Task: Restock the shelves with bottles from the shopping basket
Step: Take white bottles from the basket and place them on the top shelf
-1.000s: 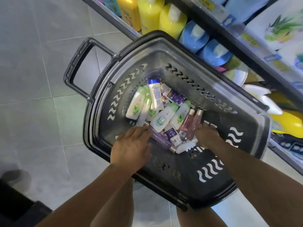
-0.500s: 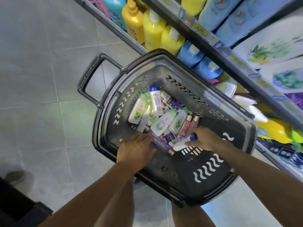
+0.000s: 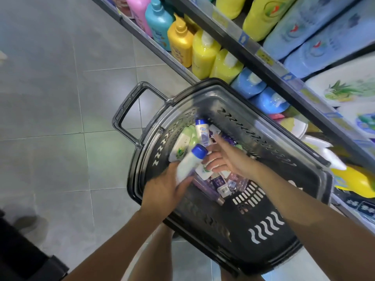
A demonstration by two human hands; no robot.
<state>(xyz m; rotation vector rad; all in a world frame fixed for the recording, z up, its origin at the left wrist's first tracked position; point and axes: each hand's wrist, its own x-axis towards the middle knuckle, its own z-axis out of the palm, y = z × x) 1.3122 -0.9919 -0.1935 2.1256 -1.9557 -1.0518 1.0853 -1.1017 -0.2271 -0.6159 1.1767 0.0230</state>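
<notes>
Head view: left hand [image 3: 164, 189] grips a white, blue-capped bottle [image 3: 187, 166] over the black shopping basket [image 3: 263, 230], beside the shelves [image 3: 253, 50]. Right hand [image 3: 226, 157], fingers curled, lies over the small bottles [image 3: 201, 132] inside; whether it holds one cannot be told. Labels are too blurred to read.

Both forearms reach forward and down, converging. The left hand [image 3: 164, 189], back up, grips a bottle [image 3: 187, 166] by its body. The right hand [image 3: 229, 159] hovers just beside it, fingers [image 3: 215, 165] loosely bent, holding nothing.
</notes>
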